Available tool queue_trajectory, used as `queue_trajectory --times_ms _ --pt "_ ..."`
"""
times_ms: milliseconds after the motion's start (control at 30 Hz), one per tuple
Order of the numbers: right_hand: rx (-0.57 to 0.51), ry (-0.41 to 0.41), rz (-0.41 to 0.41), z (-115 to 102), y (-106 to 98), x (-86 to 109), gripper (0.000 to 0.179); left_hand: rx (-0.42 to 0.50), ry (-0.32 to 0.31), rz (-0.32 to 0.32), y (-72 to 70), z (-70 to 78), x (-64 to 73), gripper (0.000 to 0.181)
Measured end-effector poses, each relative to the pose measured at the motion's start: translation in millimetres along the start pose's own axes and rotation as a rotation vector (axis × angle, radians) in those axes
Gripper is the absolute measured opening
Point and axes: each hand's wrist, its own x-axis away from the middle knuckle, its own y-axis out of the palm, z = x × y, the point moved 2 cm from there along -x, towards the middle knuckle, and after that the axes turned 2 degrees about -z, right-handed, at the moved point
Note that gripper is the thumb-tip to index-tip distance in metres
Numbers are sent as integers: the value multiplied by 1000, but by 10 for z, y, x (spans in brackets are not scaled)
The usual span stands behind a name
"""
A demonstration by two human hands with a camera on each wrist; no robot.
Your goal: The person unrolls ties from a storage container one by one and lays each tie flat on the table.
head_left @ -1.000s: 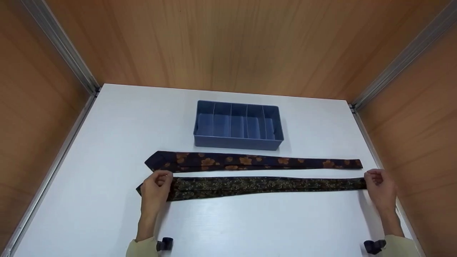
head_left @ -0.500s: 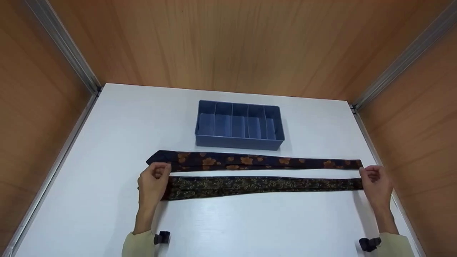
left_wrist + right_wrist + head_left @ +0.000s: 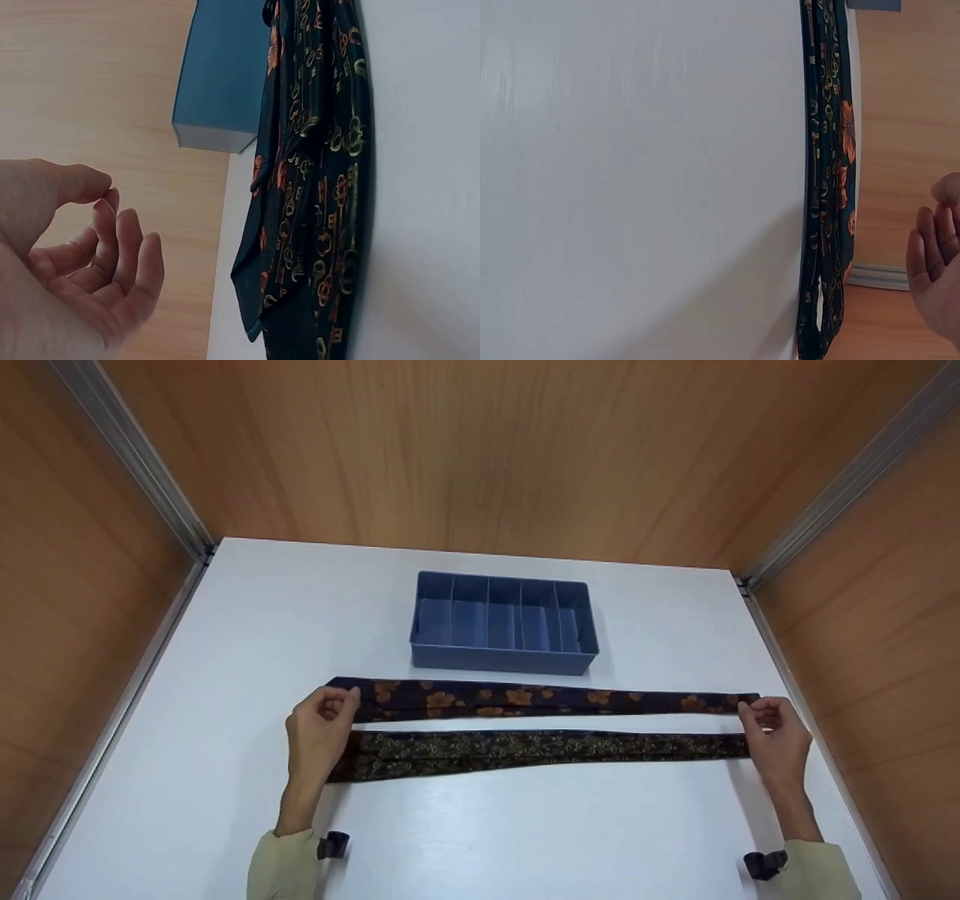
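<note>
Two neckties lie stretched side by side across the white table. The farther one, a dark navy tie [image 3: 517, 699], bears orange flowers; the nearer, a dark tie [image 3: 517, 750], has a gold key pattern. Over the wide left ends is my left hand [image 3: 319, 735], thumb and index tips close together and nothing between them in the left wrist view. My right hand [image 3: 780, 746] hovers by the narrow right ends, its fingers loosely bent and holding nothing in the right wrist view. Both hands partly hide the tie ends in the head view.
Behind the ties stands a blue box [image 3: 499, 658] divided into several compartments. Wooden panels [image 3: 480, 457] wall the table [image 3: 525, 832] at the back and both sides, with metal rails along the corners. A small black camera [image 3: 334, 846] sits at each wrist.
Both hands have left the ends of the key-patterned tie and moved toward the flowered tie, the right one also shifting left. The ties and the box stay put.
</note>
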Motion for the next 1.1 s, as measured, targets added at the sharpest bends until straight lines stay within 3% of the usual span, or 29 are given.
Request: queue_trajectory --times_ms 233,567,1100 --pt "0 -80 18 -111 89 -19 16 -66 64 13 21 66 -76 18" --pt "-53 -261 32 -269 266 -57 11 -129 152 36 47 130 -171 13" --pt "13 -494 -4 -496 476 -108 14 -208 204 27 51 173 -276 13"
